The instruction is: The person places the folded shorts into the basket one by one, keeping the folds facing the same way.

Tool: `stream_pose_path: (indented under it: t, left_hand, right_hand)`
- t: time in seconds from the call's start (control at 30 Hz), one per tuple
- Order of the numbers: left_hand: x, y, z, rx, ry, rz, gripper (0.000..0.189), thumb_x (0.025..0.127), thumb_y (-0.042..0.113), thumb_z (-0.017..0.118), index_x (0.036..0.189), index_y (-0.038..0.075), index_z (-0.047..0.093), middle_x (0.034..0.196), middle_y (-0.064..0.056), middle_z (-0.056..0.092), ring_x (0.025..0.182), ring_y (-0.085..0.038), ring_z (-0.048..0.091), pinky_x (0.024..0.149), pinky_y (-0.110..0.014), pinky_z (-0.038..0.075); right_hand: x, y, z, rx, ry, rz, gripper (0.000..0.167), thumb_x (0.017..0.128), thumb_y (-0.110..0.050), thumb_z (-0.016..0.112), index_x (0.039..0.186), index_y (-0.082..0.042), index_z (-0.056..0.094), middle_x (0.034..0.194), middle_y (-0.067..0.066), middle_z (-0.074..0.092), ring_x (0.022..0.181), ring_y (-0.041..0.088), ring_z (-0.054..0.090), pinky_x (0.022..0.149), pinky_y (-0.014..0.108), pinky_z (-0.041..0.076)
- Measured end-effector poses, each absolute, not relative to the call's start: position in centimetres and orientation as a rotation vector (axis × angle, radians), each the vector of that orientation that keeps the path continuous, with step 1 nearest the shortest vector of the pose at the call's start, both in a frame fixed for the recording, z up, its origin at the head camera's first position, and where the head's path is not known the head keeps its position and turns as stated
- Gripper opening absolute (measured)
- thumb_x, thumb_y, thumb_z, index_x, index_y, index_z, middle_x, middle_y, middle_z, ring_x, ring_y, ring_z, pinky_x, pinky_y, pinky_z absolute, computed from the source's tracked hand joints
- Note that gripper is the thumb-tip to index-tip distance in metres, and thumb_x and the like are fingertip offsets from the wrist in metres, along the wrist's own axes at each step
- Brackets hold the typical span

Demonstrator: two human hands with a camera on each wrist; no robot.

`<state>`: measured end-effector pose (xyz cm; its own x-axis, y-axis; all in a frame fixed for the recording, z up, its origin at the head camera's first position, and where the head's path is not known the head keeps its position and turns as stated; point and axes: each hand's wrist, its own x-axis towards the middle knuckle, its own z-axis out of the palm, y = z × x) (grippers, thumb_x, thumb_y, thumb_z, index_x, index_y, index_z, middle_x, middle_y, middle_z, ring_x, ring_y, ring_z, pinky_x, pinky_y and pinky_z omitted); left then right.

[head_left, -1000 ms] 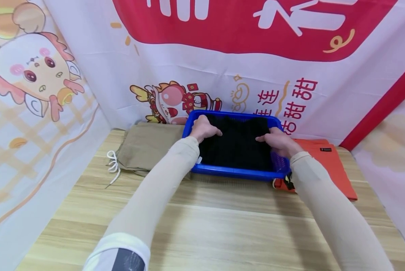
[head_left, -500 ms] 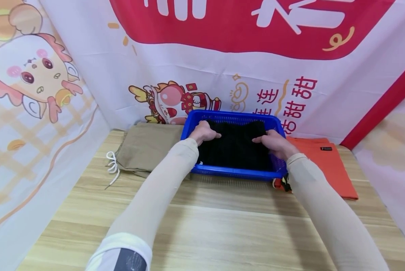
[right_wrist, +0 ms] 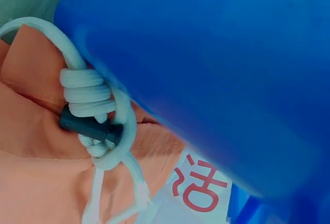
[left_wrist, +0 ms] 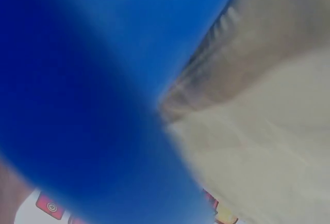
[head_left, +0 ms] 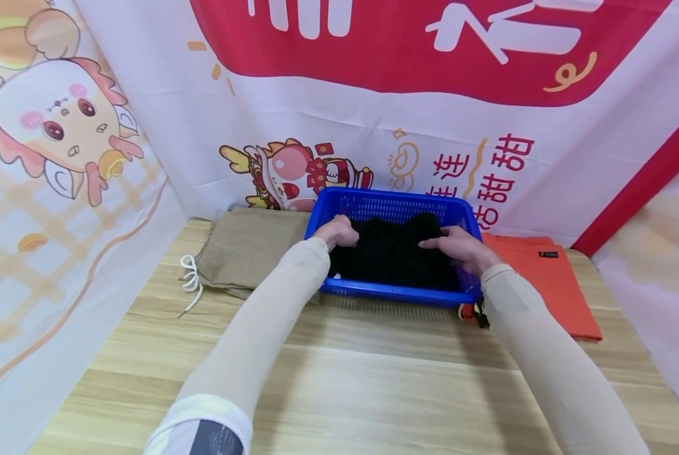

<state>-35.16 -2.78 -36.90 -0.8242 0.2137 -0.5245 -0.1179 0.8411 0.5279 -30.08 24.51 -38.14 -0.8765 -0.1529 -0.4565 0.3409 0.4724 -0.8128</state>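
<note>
In the head view, a folded black garment (head_left: 393, 256) lies in a blue plastic basket (head_left: 393, 292), with a small white tag showing near its front left corner. At the garment's left side, my left hand (head_left: 340, 232) grips its edge with curled fingers. My right hand (head_left: 461, 246) holds the right side, thumb on top and the other fingers partly hidden. Both wrist views are mostly filled by the blurred basket wall, so neither shows the fingers at work.
Folded khaki trousers (head_left: 251, 246) with a white drawstring (head_left: 191, 275) lie left of the basket. To its right is folded orange clothing (head_left: 549, 284), whose pale knotted cord (right_wrist: 90, 92) and dark toggle (right_wrist: 90, 126) appear in the right wrist view. A printed curtain (head_left: 294, 101) hangs behind.
The garment's far edge has come toward me and bunched up, baring the basket's perforated back wall. Both hands have moved slightly nearer with it, and the left fingers have curled more.
</note>
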Motion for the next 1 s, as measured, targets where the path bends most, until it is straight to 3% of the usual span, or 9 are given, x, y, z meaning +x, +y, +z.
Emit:
stream_pose_path:
  t: [0.33,0.6,0.83,1.0]
  left_hand:
    - [-33.9,-2.8,-36.2,0.107,2.423,0.638,0.088,0.103,0.021,0.056,0.160,-0.001,-0.007,0.169,-0.018,0.003,0.154,-0.030,0.008,0.123,-0.041,0.016]
    - [-31.7,-2.2,-36.5,0.328,2.652,0.387,0.080,0.102,0.042,0.058,0.162,0.008,0.016,0.165,-0.025,0.013,0.150,-0.043,0.019,0.119,-0.057,0.024]
    - [-30.8,-2.3,-37.6,0.539,2.647,0.172,0.078,0.099,0.057,0.056,0.163,0.030,0.020,0.169,-0.013,0.012,0.152,-0.039,0.014,0.120,-0.058,0.018]
    - [-30.6,-2.8,-38.3,0.550,2.610,0.039,0.077,0.100,0.058,0.053,0.163,0.030,0.020,0.169,-0.012,0.010,0.154,-0.038,0.009,0.122,-0.057,0.014]
  right_hand:
    - [-29.6,24.6,-38.5,0.118,2.381,-1.289,0.091,0.101,-0.026,0.061,0.159,0.006,-0.001,0.165,0.028,0.003,0.149,0.044,0.016,0.116,0.062,0.026]
    - [-28.8,23.7,-38.7,-0.265,2.774,-0.807,0.080,0.097,-0.025,0.067,0.155,0.008,0.024,0.154,0.035,0.032,0.142,0.049,0.032,0.115,0.061,0.027]
    - [-28.1,23.7,-40.0,-0.538,2.759,-0.564,0.090,0.092,-0.034,0.075,0.157,0.004,0.026,0.159,0.034,0.021,0.147,0.051,0.017,0.118,0.063,0.018]
    - [-27.7,23.7,-40.7,-0.540,2.693,-0.482,0.095,0.092,-0.042,0.075,0.158,0.003,0.025,0.162,0.034,0.013,0.149,0.053,0.006,0.118,0.066,0.012]
